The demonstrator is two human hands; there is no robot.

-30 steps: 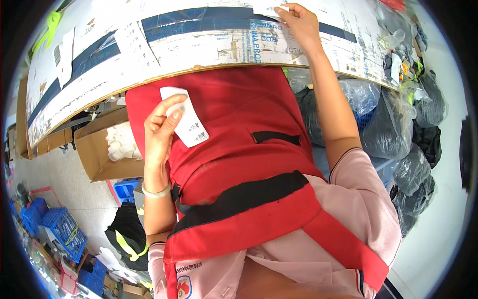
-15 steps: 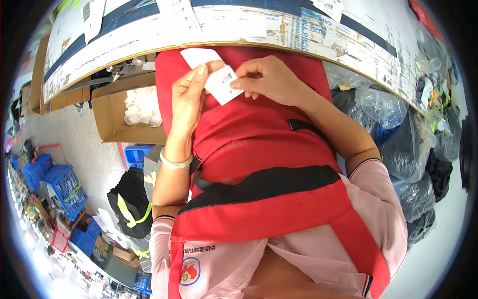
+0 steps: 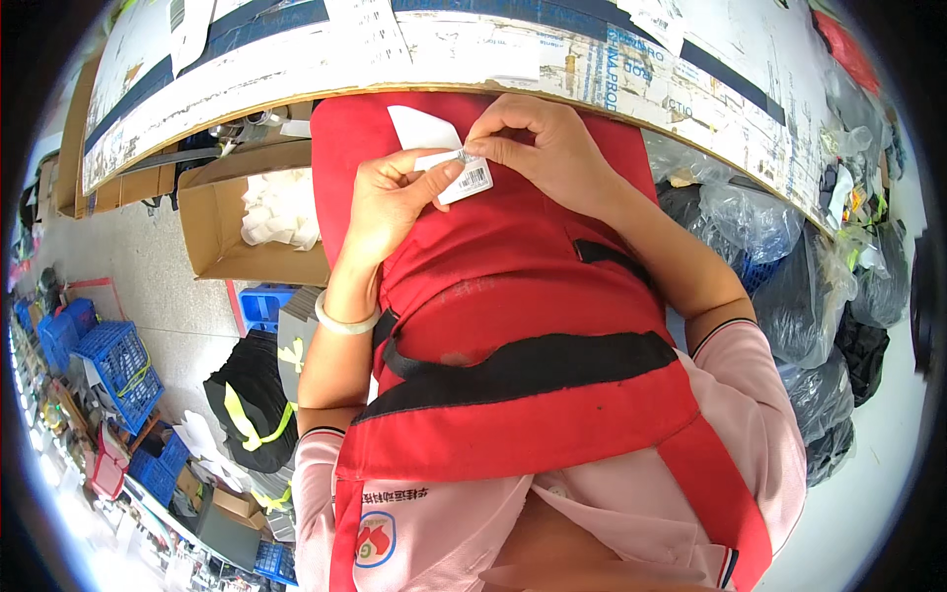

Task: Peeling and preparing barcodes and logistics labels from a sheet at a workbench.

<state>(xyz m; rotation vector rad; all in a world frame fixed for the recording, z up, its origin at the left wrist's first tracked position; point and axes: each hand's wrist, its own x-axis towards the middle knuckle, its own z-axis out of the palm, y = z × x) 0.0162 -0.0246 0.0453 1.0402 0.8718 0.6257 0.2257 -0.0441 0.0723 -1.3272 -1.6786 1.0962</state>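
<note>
1. A small white label [image 3: 475, 178] with a barcode is between the two hands, above the red apron [image 3: 503, 261], just short of the table's near edge.
2. The left hand [image 3: 400, 197] pinches the label between thumb and fingers from its left side; a pale bracelet [image 3: 345, 318] circles that wrist.
3. The right hand [image 3: 538, 148] has thumb and forefinger pressed together at the label's far corner; the fingertips hide what they grip there.
4. A blank white paper piece [image 3: 424, 130] shows just beyond the left hand; whether it joins the label cannot be told.
5. On the far side, the worn white table [image 3: 473, 61] with a dark band carries a long paper strip [image 3: 370, 30] and, farther left, another white slip [image 3: 193, 30].
6. Left of the apron, below the table's edge, an open cardboard box [image 3: 215, 229] holds a heap of crumpled white pieces [image 3: 281, 209].
7. Near that box is a blue bin [image 3: 264, 306], its contents unclear; farther left, a blue basket [image 3: 123, 365] has a yellow strip on it.
8. To the right, full plastic bags [image 3: 801, 301] lie piled together, holding dark contents too unclear to name.
</note>
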